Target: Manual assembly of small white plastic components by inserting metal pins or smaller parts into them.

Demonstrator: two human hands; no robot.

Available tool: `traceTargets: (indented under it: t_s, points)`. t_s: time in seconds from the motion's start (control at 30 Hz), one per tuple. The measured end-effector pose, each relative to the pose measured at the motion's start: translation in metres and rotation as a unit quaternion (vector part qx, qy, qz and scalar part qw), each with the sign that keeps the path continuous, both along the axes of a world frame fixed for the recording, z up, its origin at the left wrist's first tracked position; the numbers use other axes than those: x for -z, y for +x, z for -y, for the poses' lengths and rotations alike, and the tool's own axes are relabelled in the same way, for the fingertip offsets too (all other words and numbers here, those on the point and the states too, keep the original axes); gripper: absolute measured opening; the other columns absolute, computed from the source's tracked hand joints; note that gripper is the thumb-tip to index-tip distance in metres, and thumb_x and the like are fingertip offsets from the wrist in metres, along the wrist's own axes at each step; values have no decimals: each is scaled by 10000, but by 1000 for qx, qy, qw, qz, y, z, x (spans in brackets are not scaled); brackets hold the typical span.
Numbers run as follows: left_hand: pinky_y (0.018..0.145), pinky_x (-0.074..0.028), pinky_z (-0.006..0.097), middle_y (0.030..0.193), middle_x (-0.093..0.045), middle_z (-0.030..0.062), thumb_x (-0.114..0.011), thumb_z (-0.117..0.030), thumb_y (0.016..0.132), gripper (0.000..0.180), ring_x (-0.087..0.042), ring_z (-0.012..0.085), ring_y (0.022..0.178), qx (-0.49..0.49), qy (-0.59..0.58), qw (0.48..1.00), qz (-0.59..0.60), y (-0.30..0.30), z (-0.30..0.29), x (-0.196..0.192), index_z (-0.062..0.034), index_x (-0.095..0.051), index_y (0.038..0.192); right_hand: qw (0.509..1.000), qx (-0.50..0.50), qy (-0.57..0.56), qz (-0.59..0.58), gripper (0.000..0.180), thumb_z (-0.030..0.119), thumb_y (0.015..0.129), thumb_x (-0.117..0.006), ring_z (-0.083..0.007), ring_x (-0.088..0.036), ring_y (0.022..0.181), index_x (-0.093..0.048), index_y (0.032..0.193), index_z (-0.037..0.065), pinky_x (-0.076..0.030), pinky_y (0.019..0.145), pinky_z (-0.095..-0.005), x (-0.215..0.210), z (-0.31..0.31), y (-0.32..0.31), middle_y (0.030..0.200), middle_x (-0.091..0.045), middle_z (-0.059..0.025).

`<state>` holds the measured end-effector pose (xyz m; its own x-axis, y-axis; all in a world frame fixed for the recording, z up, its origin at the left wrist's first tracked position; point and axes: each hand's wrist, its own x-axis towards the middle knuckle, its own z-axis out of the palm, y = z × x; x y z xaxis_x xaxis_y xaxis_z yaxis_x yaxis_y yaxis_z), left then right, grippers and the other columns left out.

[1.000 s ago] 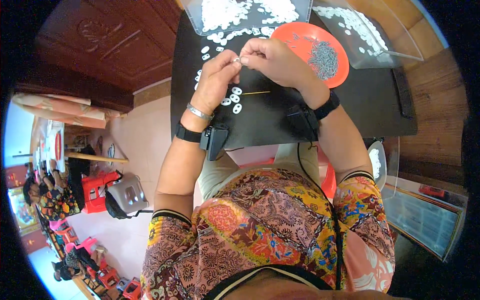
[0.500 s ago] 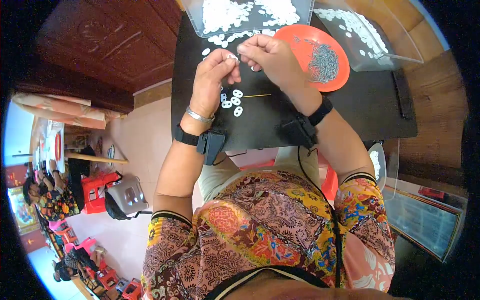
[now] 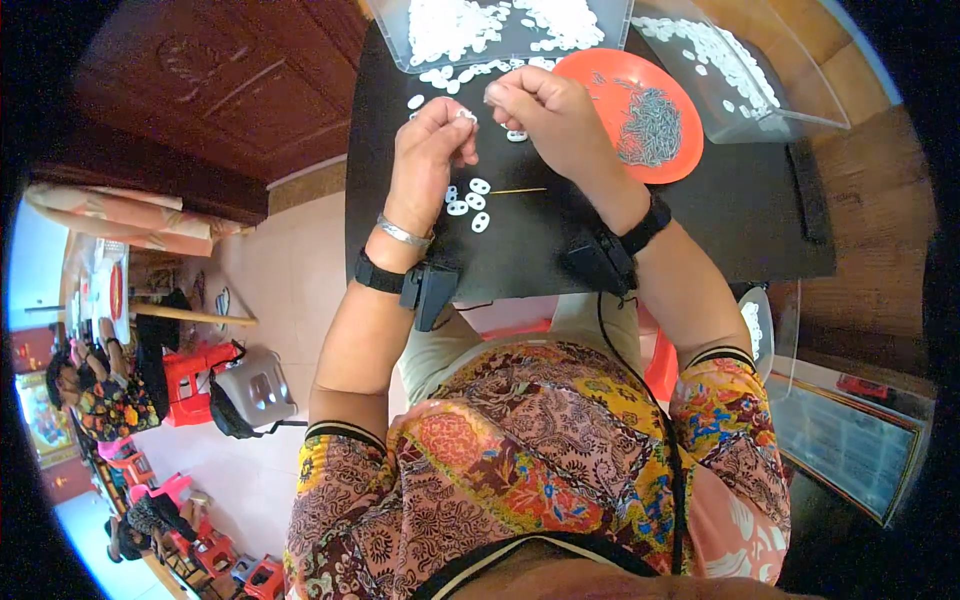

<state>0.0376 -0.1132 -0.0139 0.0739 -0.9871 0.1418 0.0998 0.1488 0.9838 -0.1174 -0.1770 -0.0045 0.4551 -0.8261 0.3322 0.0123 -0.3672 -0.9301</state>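
My left hand (image 3: 432, 140) is closed in a pinch above the dark table, with a small white plastic piece (image 3: 466, 116) between thumb and forefinger. To its right, my right hand (image 3: 545, 112) is also pinched. Whatever its fingertips hold, if anything, is too small to make out. A short gap separates the two hands. Just below the right fingers lies a white two-hole oval piece (image 3: 516, 135). Several more oval two-hole pieces (image 3: 476, 201) lie in a loose group nearer me, beside a thin yellow stick (image 3: 520, 190).
An orange-red plate (image 3: 684, 150) with a heap of small grey metal screws stands right of my right hand. Clear bins of white pieces (image 3: 455, 30) stand at the back, with loose pieces before them. People (image 3: 105, 385) and stools are far left.
My right hand has drawn slightly to the right, away from my left hand, so the gap between the fingertips is wider. My left hand keeps its pinch on the white piece.
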Motion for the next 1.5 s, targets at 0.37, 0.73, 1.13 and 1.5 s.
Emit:
traceTargets:
  t_s: [0.37,0.73,1.13,1.5]
  points:
    - [535,-390,226,648,-485,-6,-494,-151,858,147,-466,81,583,-16,-25,997,75,-2,-1,2,-37,-515,767,991,-12,-89,-95,210,193,890,-574,-62,-502,628,-584,787,11,-414,571,-233,-2,-3,-3,666,-559,7]
    - [545,-410,239,623,-476,0,-501,-144,849,155,-465,86,575,-25,-17,994,103,-2,-1,2,-28,-520,747,991,-16,-86,-97,215,207,891,-571,-66,-496,616,-586,794,16,-408,565,-238,-1,-2,-2,650,-547,-1]
    - [515,-372,247,597,-472,5,-510,-122,845,162,-456,85,560,-43,-26,988,143,-9,-4,-2,-13,-518,726,981,11,-159,-113,203,199,864,-591,-81,-471,558,-589,774,16,-387,514,-261,1,-2,-2,601,-523,-21]
    - [501,-360,245,583,-491,16,-521,-99,828,166,-451,91,534,-49,-57,990,122,-7,-6,1,4,-534,698,979,-8,-181,-96,223,204,877,-584,-85,-453,568,-578,778,4,-381,524,-265,-1,-6,2,619,-527,-25]
